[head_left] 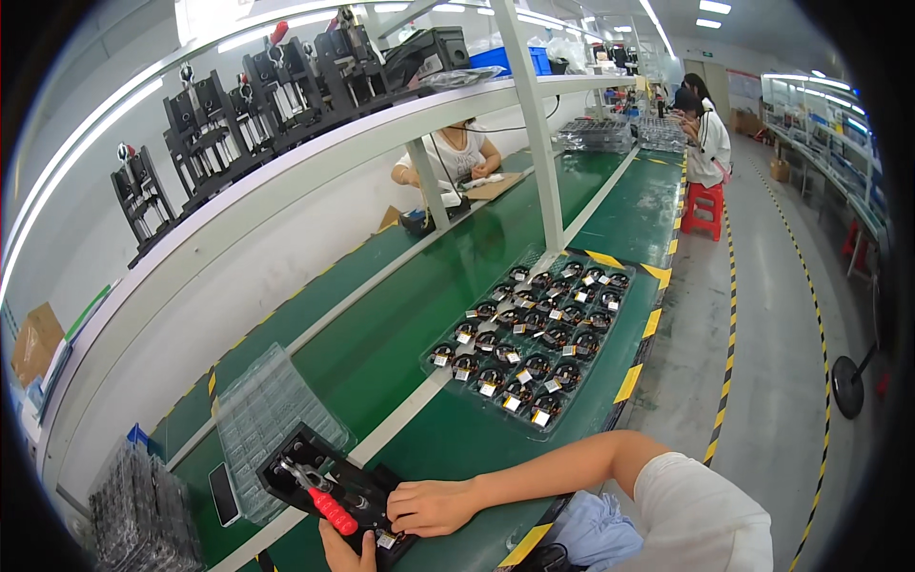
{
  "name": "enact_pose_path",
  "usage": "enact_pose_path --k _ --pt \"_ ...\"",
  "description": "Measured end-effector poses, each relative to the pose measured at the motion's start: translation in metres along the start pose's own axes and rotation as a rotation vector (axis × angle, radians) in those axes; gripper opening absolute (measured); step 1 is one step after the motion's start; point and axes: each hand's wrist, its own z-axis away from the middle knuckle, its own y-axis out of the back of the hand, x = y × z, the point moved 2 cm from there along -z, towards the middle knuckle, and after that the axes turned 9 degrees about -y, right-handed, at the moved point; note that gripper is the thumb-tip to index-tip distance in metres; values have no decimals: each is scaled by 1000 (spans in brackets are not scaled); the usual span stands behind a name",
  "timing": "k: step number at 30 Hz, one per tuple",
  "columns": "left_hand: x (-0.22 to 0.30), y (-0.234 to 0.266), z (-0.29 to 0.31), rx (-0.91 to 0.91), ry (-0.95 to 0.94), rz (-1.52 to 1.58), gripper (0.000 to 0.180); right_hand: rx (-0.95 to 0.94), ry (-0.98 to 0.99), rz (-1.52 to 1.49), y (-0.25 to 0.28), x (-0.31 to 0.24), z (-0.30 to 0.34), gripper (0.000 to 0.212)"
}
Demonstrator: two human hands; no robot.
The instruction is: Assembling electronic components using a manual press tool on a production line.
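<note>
A black clamping fixture (303, 467) with a red-handled toggle lever (332, 512) stands on the green bench at the lower left. My left hand (345, 553) is at its near end, thumb and forefinger either side of the dark base below the red grip; the other fingers are out of sight. My right hand (431, 507) reaches in from the right, its fingers bent down and together over the base. Between both hands a small white label (386, 541) shows on a dark part, mostly covered. What the fingertips grip is hidden.
A clear blister tray (545, 431) of coiled black parts with white labels lies ahead right. Left are another clear tray (276, 405), a phone (224, 494) and stacked trays (143, 515). A shelf post (536, 124) rises from the bench. A co-worker (457, 157) sits opposite.
</note>
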Motion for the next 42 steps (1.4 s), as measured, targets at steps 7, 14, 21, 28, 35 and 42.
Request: enact_pose_path --k 7,14,21,28,35,42 --pt "0 -4 -3 11 -4 -30 67 13 -1 34 3 1 1 15" --pt "-12 -5 4 -3 -7 6 66 14 12 25 1 -2 1 13" --pt "-11 -8 4 18 -3 -76 64 22 23 16 3 -2 1 13" --pt "-5 -5 2 5 -6 4 61 6 5 16 -2 1 1 13" --pt "-13 -7 9 18 42 6 62 27 22 9 -4 0 0 12" --pt "-4 -4 0 -3 14 24 62 35 6 16 0 2 1 10"
